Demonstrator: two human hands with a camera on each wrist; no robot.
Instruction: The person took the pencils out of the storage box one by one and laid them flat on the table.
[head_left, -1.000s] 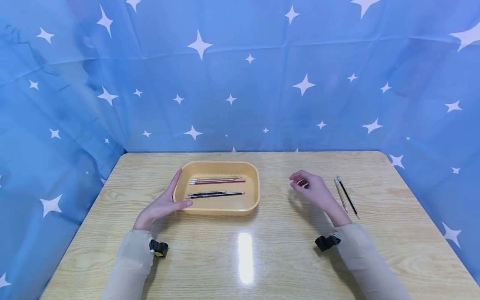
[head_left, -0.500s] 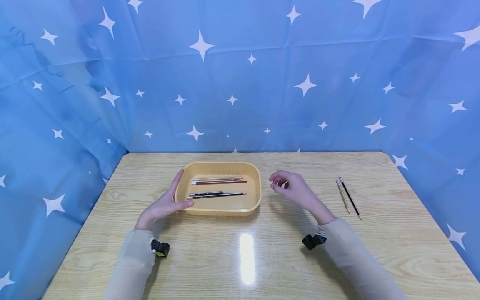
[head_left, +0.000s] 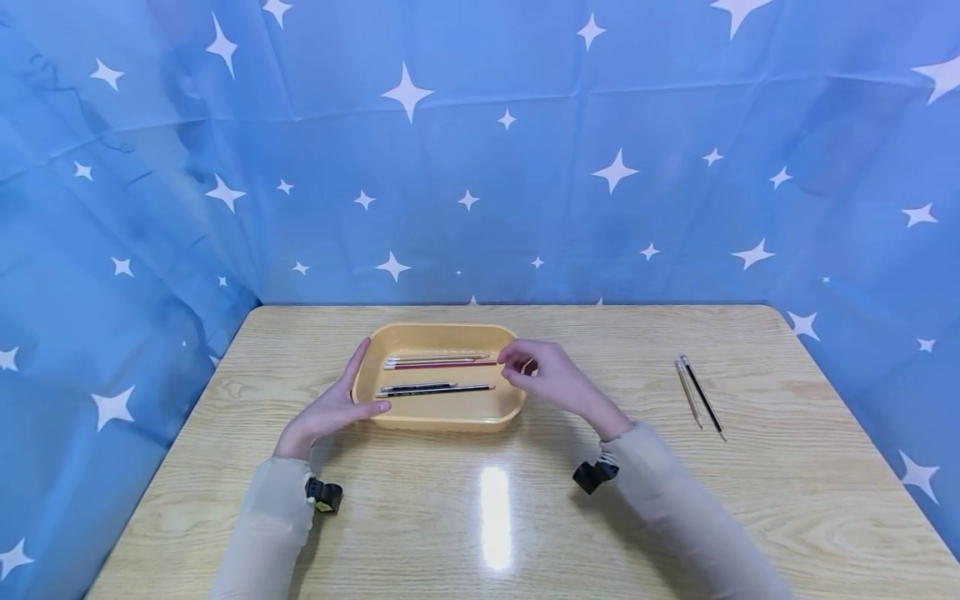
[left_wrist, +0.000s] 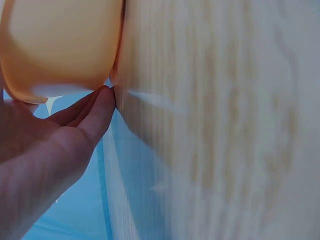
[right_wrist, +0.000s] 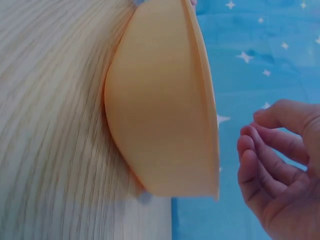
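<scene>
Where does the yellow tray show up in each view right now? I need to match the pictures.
Head: just left of centre, below mid-height, the yellow tray with pencils inside.
Left wrist: upper left, cut off by the top edge.
Right wrist: middle, running down from the top edge, left of the right hand.
Shared landmark: the blue cloth with white stars.

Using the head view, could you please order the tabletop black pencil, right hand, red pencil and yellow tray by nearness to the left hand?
1. Yellow tray: touching the left hand.
2. Red pencil: inside the tray.
3. Right hand: at the tray's right end.
4. Tabletop black pencil: far right.
</scene>
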